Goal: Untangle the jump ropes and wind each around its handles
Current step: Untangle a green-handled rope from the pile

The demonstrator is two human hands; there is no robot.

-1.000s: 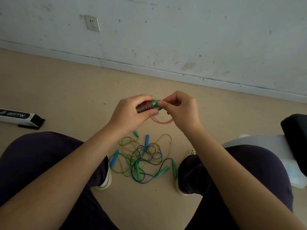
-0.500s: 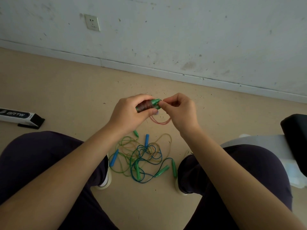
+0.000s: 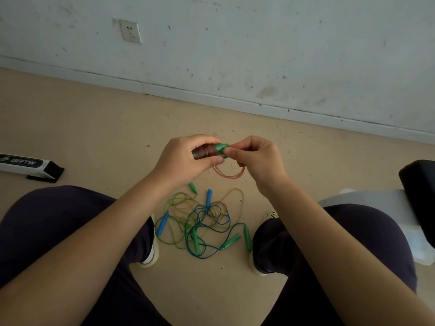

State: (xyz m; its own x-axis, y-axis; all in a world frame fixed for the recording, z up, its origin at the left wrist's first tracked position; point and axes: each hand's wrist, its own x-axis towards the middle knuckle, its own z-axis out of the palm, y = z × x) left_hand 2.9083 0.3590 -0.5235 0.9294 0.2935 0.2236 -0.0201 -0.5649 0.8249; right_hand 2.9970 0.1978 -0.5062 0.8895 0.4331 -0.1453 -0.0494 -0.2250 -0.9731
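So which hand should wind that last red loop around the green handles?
Probably the right hand: it already pinches the thin red rope loop beside the tip of the green plastic handles. The left hand grips the wound bundle and looks best placed to steady it.

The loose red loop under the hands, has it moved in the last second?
No real move: the red loop hangs below both hands, same spot above the floor tangle.
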